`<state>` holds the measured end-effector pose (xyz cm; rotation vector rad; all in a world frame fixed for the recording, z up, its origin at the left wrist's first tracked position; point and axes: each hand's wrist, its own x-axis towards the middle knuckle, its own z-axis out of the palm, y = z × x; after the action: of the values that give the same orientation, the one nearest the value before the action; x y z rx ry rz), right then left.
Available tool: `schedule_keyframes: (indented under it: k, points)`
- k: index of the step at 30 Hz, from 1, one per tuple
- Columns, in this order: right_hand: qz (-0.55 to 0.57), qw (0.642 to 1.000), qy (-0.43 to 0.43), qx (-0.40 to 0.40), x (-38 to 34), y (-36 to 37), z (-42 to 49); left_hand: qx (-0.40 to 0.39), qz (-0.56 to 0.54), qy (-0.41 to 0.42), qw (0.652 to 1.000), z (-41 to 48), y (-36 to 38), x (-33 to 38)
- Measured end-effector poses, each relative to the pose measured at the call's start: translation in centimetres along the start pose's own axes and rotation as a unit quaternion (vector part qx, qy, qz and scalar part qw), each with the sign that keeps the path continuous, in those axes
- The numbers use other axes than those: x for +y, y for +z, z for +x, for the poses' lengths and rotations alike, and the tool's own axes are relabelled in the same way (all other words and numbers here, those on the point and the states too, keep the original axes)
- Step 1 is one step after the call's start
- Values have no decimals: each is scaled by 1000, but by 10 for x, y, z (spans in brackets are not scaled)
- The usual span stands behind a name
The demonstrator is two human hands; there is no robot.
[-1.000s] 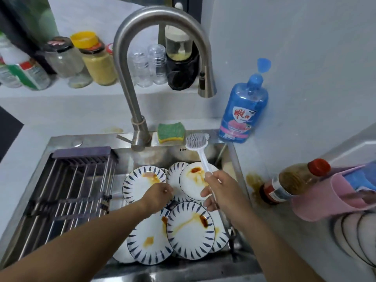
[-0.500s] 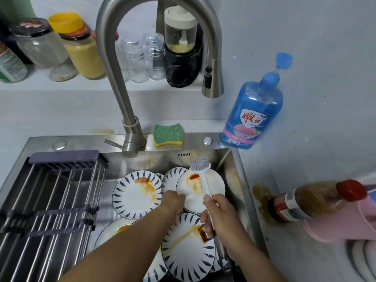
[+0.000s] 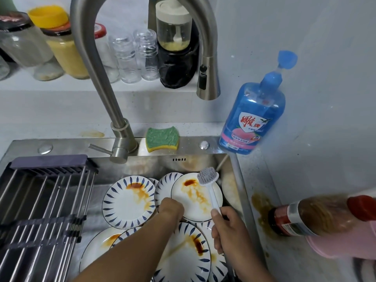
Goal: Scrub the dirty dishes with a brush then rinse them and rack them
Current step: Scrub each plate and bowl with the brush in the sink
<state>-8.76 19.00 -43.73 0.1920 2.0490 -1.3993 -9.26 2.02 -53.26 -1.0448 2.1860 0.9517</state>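
A sauce-stained round white plate (image 3: 198, 200) was gripped by the left hand (image 3: 172, 209), seemingly to steady it for the white plastic brush (image 3: 212, 192) grasped in the right hand (image 3: 227, 234).

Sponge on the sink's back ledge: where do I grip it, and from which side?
Pinch the green and yellow sponge across its narrowed middle, thumb on the front long edge and fingers on the back one. Come from above and slightly from the right: it lies flat, green side up, and the faucet base stands close on its left.
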Motion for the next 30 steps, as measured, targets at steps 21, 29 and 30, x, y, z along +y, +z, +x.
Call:
schedule_keyframes:
  k: [21, 29, 30]
  points:
    - [-531, 842, -88, 41, -37, 10, -26, -106, -523, -16, 845, -75, -47, -36]
    - [-547, 814, -185, -61, -58, 34, -77, -111, -574, 14, 811, -117, -91, -69]
    - [-565, 803, -184, -47, -57, 30, -81, -108, -582, 14, 806, -121, -96, -73]
